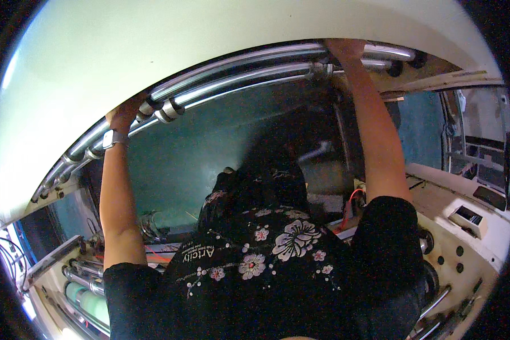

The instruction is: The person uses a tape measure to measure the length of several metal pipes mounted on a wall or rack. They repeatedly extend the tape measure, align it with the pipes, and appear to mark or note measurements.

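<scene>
Both my arms stretch up to a pair of shiny metal shafts (238, 73) that run along the edge of a broad off-white surface (221, 28). My left hand (126, 115), with a watch (114, 139) at its wrist, is at the shafts beside a metal collar (169, 110). Farther right, my right hand (345, 50) lies across the upper shaft, close above a second collar (321, 71). The fingers of both hands are hidden in shadow or behind the off-white edge, so their grip does not show.
Below the shafts is a dark greenish floor (175, 158). A machine frame with rollers and a pale green cylinder (89, 303) stands lower left. On the right, a cream machine side (436, 198) carries a small box (468, 221). A red cable (354, 198) curls near my right arm.
</scene>
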A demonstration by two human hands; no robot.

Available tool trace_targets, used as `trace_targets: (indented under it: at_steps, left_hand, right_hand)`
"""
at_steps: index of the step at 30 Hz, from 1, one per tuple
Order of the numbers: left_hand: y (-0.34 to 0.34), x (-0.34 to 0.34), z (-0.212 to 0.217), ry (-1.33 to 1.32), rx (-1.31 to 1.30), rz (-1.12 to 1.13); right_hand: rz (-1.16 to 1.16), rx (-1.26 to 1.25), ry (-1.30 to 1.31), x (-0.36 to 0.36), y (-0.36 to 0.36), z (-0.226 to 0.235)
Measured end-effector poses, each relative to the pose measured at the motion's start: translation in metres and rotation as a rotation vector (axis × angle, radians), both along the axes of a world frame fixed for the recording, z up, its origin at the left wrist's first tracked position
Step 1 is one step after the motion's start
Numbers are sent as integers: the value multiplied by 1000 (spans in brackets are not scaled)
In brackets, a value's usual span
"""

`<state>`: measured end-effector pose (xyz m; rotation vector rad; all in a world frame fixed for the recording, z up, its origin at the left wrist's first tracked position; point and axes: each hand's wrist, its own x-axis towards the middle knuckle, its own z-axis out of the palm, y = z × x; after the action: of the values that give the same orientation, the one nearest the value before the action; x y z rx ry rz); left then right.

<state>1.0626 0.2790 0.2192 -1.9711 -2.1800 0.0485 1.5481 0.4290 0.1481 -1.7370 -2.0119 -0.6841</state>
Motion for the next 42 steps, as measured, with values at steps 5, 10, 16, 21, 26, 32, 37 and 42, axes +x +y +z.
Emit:
trace_targets:
  at_steps: [5,10,16,21,26,32,37,42]
  left_hand:
    - [-4,-4,-3,-135,-31,139]
    - [-12,19,2,-141,150,132]
    - [-24,21,-10,-150,80,325]
    - [-28,11,-42,-40,215,312]
    - [-41,16,-58,-67,350,330]
    - [-49,26,-72,-108,478,344]
    - [-55,24,-85,-226,527,322]
    - [-63,6,-55,-317,404,207]
  right_hand:
    - [-24,-45,50,-6,-12,-3]
    - [96,112,175,5,-12,-14]
    - [196,469,-3,-5,-29,-4]
    - [120,231,103,-4,-40,-8]
    - [32,172,156,-6,-50,-13]
    - [-1,210,242,-11,-65,-19]
    - [41,91,264,-10,-80,-16]
    - [78,46,145,6,-63,13]
